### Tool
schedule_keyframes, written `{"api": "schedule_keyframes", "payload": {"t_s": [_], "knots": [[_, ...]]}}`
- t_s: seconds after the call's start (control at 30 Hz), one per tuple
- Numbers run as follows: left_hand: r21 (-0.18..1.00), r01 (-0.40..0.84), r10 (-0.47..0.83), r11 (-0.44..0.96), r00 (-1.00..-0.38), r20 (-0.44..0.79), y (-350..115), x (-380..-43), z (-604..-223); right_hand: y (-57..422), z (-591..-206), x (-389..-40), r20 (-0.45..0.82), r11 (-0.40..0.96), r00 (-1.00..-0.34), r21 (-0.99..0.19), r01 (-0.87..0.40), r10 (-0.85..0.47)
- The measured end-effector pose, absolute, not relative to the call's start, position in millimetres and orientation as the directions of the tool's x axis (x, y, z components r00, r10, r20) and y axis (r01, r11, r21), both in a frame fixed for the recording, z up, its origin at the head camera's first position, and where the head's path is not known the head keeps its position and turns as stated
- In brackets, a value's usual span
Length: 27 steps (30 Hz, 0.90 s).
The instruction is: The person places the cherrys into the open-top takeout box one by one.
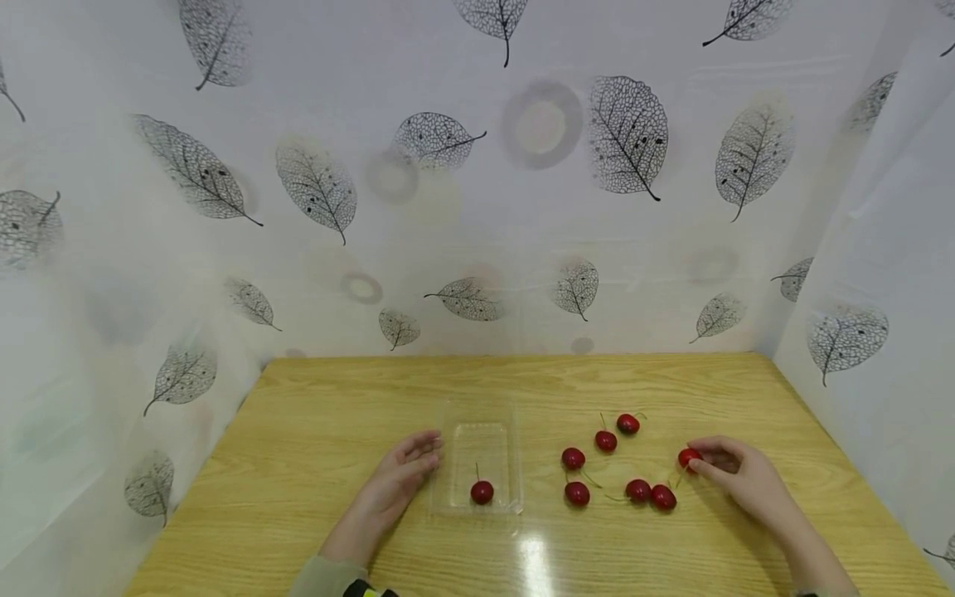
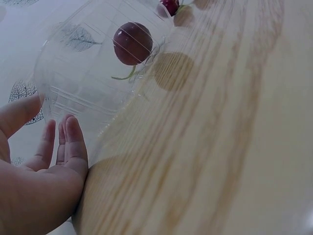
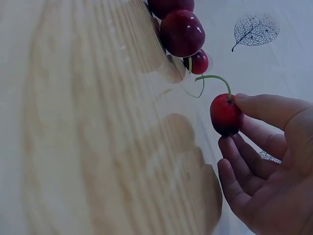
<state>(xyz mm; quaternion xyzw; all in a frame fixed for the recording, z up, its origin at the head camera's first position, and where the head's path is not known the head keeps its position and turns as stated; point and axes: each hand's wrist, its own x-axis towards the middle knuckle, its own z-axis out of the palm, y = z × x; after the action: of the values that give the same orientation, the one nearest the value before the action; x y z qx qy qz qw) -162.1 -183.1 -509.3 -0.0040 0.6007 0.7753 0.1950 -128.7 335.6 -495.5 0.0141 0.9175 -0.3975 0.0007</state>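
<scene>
My right hand (image 1: 739, 477) pinches a bright red cherry (image 3: 226, 115) between thumb and fingertips, its green stem curving up and away. In the head view this cherry is at the right end of a loose group on the table. My left hand (image 1: 399, 481) is at the left side of a clear plastic box (image 1: 440, 489), its fingers nearly straight and its fingertips right at the wall. Inside the box, toward the near right, lies one dark red cherry (image 1: 482, 492) with its stem pointing up in the head view.
Between the box and my right hand lie several loose cherries, among them a touching-looking pair (image 1: 651, 495) nearest that hand and two at the back (image 1: 617, 433). The wooden table (image 1: 336, 398) ends at a pale curtain (image 1: 477, 224) with leaf prints.
</scene>
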Motion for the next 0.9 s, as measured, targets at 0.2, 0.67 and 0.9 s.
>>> {"api": "schedule_keyframes", "payload": {"t_s": [0.2,0.67,0.9], "knots": [[0.931,-0.303,0.302,-0.203,-0.924,-0.235,-182.0,-161.8,-509.2,334.2,-490.7,-132.0,0.002,0.691,-0.999,-0.722,0.022,0.034],[0.928,-0.312,0.301,-0.201,-0.922,-0.245,-182.7,-162.9,-509.6,305.3,-467.7,-148.5,0.051,0.648,-0.999,-0.760,-0.042,-0.005],[0.927,-0.318,0.299,-0.198,-0.920,-0.252,-182.4,-162.9,-509.1,283.9,-460.9,-156.9,0.088,0.597,-0.995,-0.797,-0.095,-0.040]]}}
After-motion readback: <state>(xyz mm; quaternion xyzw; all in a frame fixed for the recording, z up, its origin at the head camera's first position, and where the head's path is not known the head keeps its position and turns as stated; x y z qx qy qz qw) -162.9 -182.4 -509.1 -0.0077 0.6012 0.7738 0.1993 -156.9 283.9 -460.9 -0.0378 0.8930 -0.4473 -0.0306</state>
